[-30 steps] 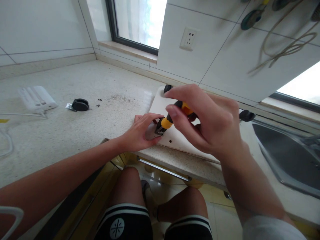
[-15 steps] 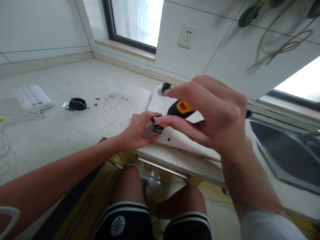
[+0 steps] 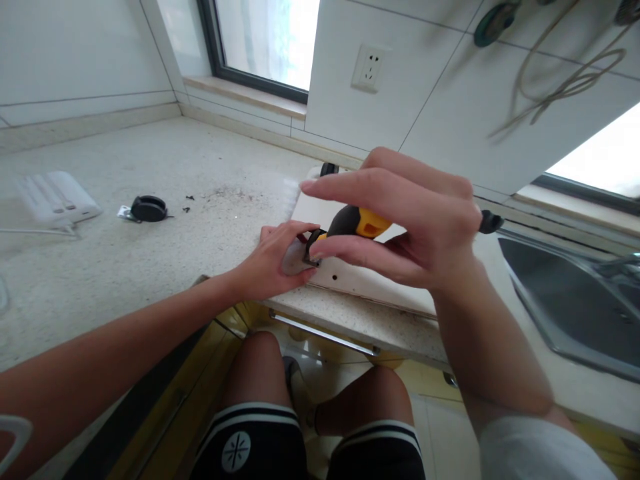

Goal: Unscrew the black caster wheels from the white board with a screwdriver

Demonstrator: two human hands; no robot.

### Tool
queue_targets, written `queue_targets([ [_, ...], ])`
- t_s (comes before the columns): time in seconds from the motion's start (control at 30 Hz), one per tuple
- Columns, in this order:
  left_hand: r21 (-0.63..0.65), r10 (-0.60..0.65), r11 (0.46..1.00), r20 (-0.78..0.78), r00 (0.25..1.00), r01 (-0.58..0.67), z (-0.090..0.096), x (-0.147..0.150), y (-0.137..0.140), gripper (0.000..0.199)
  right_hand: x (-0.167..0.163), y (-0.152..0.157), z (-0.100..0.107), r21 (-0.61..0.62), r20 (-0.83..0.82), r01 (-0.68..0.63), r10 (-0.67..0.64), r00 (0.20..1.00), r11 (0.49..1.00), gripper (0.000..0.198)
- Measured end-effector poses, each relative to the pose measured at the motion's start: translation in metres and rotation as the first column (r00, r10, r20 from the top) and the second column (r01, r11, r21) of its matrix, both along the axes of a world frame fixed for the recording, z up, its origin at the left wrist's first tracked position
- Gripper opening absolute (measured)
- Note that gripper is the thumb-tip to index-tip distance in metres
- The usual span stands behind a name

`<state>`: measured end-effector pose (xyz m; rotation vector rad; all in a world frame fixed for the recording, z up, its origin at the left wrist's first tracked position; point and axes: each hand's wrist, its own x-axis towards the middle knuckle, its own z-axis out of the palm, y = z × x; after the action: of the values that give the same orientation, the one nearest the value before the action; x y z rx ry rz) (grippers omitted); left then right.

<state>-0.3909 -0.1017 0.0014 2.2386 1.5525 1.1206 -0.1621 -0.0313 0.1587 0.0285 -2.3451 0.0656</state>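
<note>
My left hand (image 3: 273,263) grips a caster wheel (image 3: 295,259) with a grey rounded side and a dark metal bracket, at the near left corner of a white board (image 3: 360,272). My right hand (image 3: 415,220) is around a screwdriver (image 3: 350,221) with a yellow and black handle, its index finger stretched along above and its thumb below. The screwdriver's front end points at the caster's bracket; its tip is hidden by the fingers. Near the left hand, a dark hole (image 3: 335,277) shows in the board. Another black caster (image 3: 329,169) stands at the board's far left corner.
A loose black caster (image 3: 149,209) lies on the speckled countertop (image 3: 200,160) near dark crumbs (image 3: 235,195). A white power bank (image 3: 60,199) with a cable is at left. A sink (image 3: 565,287) lies to the right. Behind is a tiled wall with a socket (image 3: 369,68).
My right hand has shifted slightly left and its index finger reaches further forward; the screwdriver handle has turned a little. The left hand keeps its grip, while the whole view shifts slightly.
</note>
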Motion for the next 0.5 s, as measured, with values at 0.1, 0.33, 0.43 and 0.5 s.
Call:
queue_targets([
  [0.1,0.067,-0.006,0.998,0.020,1.000,0.005,-0.002,-0.001,0.000,0.071,0.000,0.004,-0.002,-0.085,-0.044,0.034,-0.038,0.998,0.996,0.043],
  [0.33,0.107,-0.024,0.994,-0.014,1.000,0.025,-0.007,-0.003,0.001,0.073,0.005,0.009,-0.003,-0.302,-0.141,-0.115,0.075,0.987,0.946,0.061],
  [0.43,0.079,-0.012,0.997,-0.009,1.000,0.013,-0.004,-0.001,0.000,0.072,0.006,0.014,-0.002,-0.340,-0.094,-0.202,0.181,0.979,0.919,0.057],
  [0.5,0.064,-0.003,0.998,0.003,1.000,0.002,-0.002,0.000,-0.001,0.073,0.009,0.020,0.003,-0.339,0.003,-0.170,0.182,0.983,0.925,0.053],
])
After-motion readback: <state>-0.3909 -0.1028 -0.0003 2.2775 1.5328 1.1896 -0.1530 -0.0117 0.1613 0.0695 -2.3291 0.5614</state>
